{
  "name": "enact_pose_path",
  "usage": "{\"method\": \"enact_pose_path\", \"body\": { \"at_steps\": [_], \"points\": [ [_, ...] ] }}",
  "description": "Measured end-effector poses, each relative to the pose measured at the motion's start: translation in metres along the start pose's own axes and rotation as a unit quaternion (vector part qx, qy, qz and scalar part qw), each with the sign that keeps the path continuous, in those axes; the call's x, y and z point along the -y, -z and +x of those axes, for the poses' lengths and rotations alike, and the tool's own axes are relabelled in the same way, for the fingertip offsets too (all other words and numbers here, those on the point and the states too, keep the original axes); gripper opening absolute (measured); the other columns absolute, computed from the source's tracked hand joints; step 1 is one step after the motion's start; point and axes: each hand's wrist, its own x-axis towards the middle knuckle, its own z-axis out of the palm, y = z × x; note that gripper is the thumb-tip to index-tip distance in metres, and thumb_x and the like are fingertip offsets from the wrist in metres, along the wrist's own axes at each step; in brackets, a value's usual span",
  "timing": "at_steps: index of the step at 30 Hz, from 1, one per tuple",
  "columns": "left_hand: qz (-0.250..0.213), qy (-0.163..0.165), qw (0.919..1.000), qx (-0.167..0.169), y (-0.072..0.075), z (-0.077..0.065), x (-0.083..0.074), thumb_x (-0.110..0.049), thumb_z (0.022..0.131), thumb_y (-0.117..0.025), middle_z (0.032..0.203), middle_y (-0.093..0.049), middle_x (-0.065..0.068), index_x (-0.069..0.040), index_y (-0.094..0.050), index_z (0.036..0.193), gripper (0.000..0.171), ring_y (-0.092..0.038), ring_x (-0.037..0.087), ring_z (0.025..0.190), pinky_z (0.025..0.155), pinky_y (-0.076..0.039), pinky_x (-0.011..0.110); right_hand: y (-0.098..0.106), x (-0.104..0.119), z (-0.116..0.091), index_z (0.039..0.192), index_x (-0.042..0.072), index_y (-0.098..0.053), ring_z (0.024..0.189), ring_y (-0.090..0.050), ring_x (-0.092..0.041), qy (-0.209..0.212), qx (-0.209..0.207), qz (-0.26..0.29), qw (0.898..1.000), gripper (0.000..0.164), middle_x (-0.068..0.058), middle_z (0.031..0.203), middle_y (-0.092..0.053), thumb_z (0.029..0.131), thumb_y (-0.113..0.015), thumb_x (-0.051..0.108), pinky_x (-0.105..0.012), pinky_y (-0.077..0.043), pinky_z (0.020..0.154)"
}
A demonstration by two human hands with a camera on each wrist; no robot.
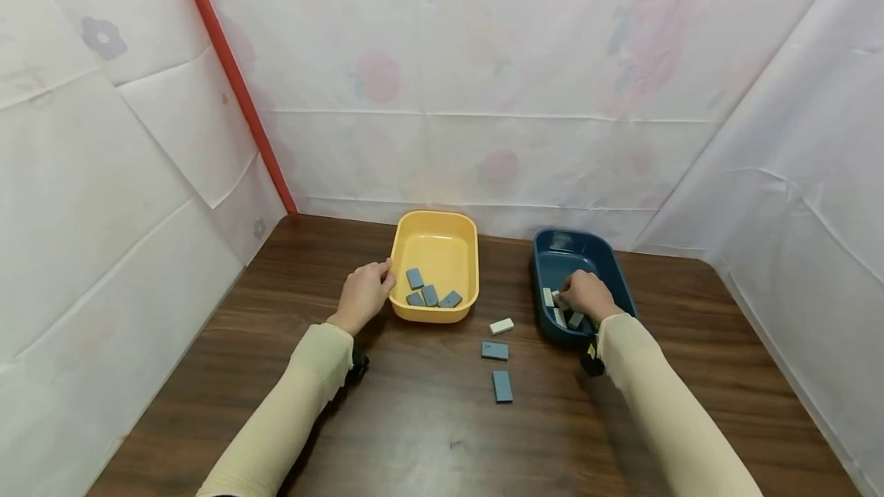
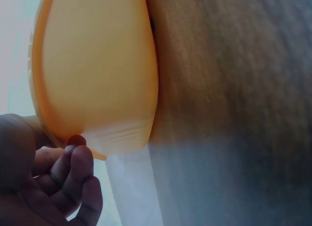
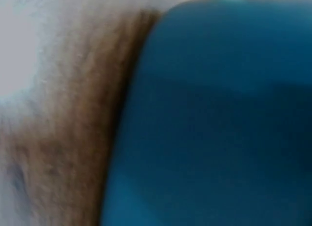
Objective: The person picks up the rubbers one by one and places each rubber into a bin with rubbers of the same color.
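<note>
Two sleeves [image 1: 279,420] over a table [image 1: 414,436], two blue tiles [image 1: 495,351], one white block [image 1: 501,326].
Left hand [image 1: 362,296] pinches a yellow tray [image 1: 433,316] of four tiles [image 1: 430,295]; right hand [image 1: 587,294], fingers' grip unclear, is among white blocks [image 1: 548,297] in a navy tray [image 1: 561,261].

Counts one left hand [image 1: 362,294], one right hand [image 1: 588,295], one yellow tray [image 1: 435,250], one dark-blue tray [image 1: 568,255]. Tallies six blue-grey tiles [image 1: 503,387]: four in the yellow tray, two on the table [image 1: 407,420]. Adds one white block [image 1: 501,326] on the table and at least four in the dark-blue tray, exact number unclear.
</note>
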Motion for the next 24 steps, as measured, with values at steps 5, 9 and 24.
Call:
{"method": "enact_pose_path", "body": {
  "at_steps": [5,9,24],
  "points": [
    [-0.007,-0.002,1.0000,0.001,-0.001,0.000,0.000,-0.016,0.097,-0.055,0.101,-0.071,0.018,0.001,-0.060,0.131,0.037,-0.043,0.015,0.054,0.053,-0.035,0.026,0.012,-0.001,-0.007,0.106,0.000,-0.073,0.085,-0.067,-0.027,0.011,-0.025,0.009,1.000,0.027,-0.019,0.105,-0.072,0.097,-0.059,0.020,-0.041,-0.054,0.072],
    [-0.009,0.006,0.9999,-0.002,-0.002,0.000,0.000,-0.016,0.098,-0.055,0.096,-0.070,0.016,-0.001,-0.060,0.131,0.038,-0.042,0.016,0.052,0.052,-0.034,0.026,0.022,0.000,-0.014,0.109,-0.002,-0.071,0.085,-0.067,-0.029,0.012,-0.038,0.023,0.999,0.031,-0.021,0.106,-0.071,0.099,-0.056,0.023,-0.044,-0.054,0.074],
    [-0.031,0.024,0.9992,0.004,-0.005,0.005,0.001,-0.017,0.098,-0.055,0.094,-0.070,0.015,-0.001,-0.058,0.133,0.039,-0.040,0.015,0.050,0.050,-0.033,0.025,0.048,-0.009,-0.039,0.111,-0.004,-0.070,0.070,-0.059,-0.023,0.027,-0.110,0.021,0.993,0.035,-0.020,0.094,-0.071,0.100,-0.054,0.024,-0.035,-0.046,0.062]
  ]
}}
